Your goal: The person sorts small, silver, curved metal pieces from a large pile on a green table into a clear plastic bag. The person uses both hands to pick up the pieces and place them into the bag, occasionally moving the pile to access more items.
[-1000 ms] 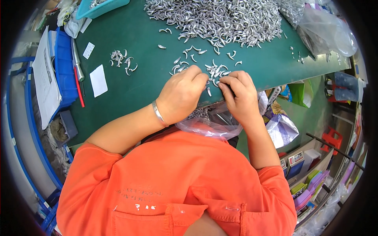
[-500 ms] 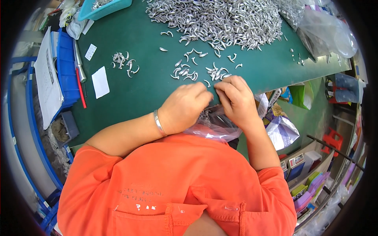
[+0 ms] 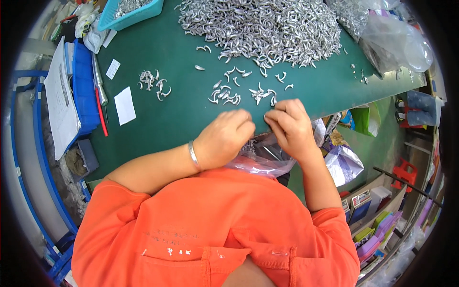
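Observation:
At the near edge of the green table my left hand [image 3: 224, 135], with a metal bangle on its wrist, is closed, its fingers curled inward. Opposite it my right hand [image 3: 292, 128] is closed in a pinch, thumb against fingers. Whatever either hand holds is hidden or too small to make out. Just beyond the fingertips lies a small group of curved silver metal pieces [image 3: 259, 93], with another loose group [image 3: 224, 95] to its left. Below the hands, a clear plastic bag [image 3: 263, 164] sits open at my lap, with some metal pieces inside.
A large heap of curved metal pieces [image 3: 267, 28] covers the far table [image 3: 191, 115]. A smaller cluster [image 3: 154, 82] and white paper [image 3: 125, 106] lie left. A turquoise basket [image 3: 131, 16] stands far left, a blue tray [image 3: 87, 91] at the left edge, plastic bags [image 3: 397, 40] far right.
Both hands have drawn slightly closer to me, the right one away from the small group of pieces. A single piece that lay between the hands and that group is no longer visible.

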Motion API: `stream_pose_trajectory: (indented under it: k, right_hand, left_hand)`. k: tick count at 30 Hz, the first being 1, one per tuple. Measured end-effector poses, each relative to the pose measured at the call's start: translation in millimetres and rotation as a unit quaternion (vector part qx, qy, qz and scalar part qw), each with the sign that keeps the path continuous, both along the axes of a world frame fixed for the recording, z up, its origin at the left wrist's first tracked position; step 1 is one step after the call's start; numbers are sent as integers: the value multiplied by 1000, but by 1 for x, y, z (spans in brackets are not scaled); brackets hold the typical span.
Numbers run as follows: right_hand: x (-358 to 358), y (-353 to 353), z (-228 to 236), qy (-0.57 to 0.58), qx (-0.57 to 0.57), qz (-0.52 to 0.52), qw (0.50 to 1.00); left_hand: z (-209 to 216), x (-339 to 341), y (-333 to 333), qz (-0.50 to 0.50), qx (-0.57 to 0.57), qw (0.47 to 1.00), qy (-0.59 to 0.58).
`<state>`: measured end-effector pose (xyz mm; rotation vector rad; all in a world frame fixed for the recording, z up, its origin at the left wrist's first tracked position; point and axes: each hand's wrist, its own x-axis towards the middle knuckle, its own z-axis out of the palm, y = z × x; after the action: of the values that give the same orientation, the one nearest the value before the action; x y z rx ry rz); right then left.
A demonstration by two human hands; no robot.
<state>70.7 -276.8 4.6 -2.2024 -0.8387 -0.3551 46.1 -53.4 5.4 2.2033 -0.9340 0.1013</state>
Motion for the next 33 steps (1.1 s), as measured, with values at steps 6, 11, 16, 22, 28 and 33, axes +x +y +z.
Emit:
stream_pose_trajectory:
  k: [6, 11, 16, 22, 28, 33]
  right_hand:
    - [-16, -12, 9, 82, 10, 135, 987]
    - [0, -1, 2, -8, 7, -66, 998]
    - [1, -6, -7, -21, -4, -17, 1000]
    - [-8, -18, 2, 80, 63, 133, 986]
    - [8, -17, 1, 65, 27, 96, 993]
    - [16, 3, 0, -3, 24, -18, 1000]
  left_hand:
    - [6, -3, 3, -150, -13, 988, 44]
    - [7, 25, -19, 54, -23, 998, -22]
    - [-4, 36, -21, 67, 18, 997, -41]
    - [4, 5, -2, -86, -43, 995, 6]
    - [9, 12, -2, -75, -57, 995, 21]
    - [6, 45, -9, 105, 28, 988, -108]
